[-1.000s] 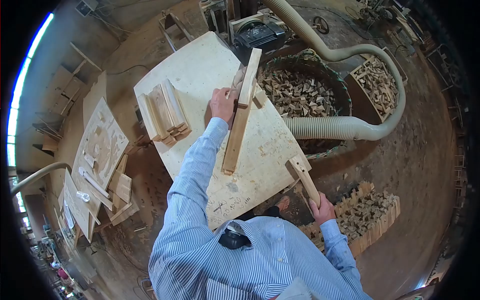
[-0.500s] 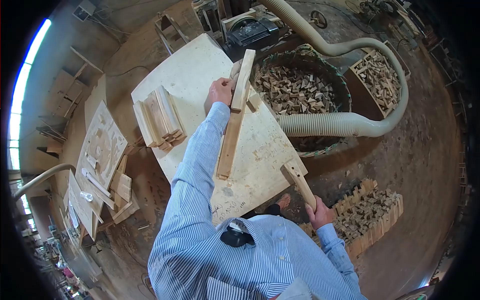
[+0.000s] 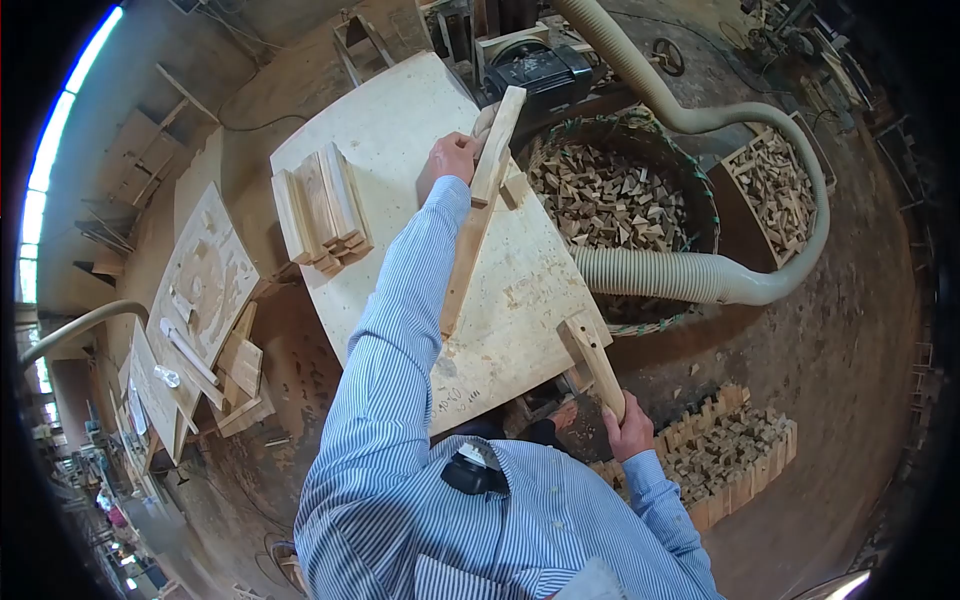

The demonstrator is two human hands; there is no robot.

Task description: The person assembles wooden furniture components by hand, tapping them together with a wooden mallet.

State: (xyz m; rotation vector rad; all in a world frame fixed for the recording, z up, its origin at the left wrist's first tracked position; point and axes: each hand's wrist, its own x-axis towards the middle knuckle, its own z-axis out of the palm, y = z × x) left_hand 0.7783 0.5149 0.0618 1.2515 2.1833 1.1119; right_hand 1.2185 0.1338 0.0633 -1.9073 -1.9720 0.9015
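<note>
On the pale board table [image 3: 520, 270], my left hand [image 3: 455, 158] has its fingers curled at the upper end of a long wooden strip [image 3: 466, 265], beside a raised wooden bar [image 3: 497, 145]. What the fingertips hold is partly hidden. My right hand [image 3: 629, 430] grips the lower end of a wooden handle [image 3: 598, 368], which lies against the table's near right corner. A stack of wooden strips [image 3: 322, 208] rests on the left part of the table.
A basket of wood offcuts [image 3: 716, 200] and a ribbed hose [image 3: 660, 274] stand right of the table. A motor [image 3: 540, 68] is behind it. Wood blocks [image 3: 720, 450] fill a low enclosure at the lower right. Another board [image 3: 210, 280] leans at left.
The camera view has shifted slightly. The long strip beside my left hand has moved a little up along the table, away from my body. My right hand still holds the handle.
</note>
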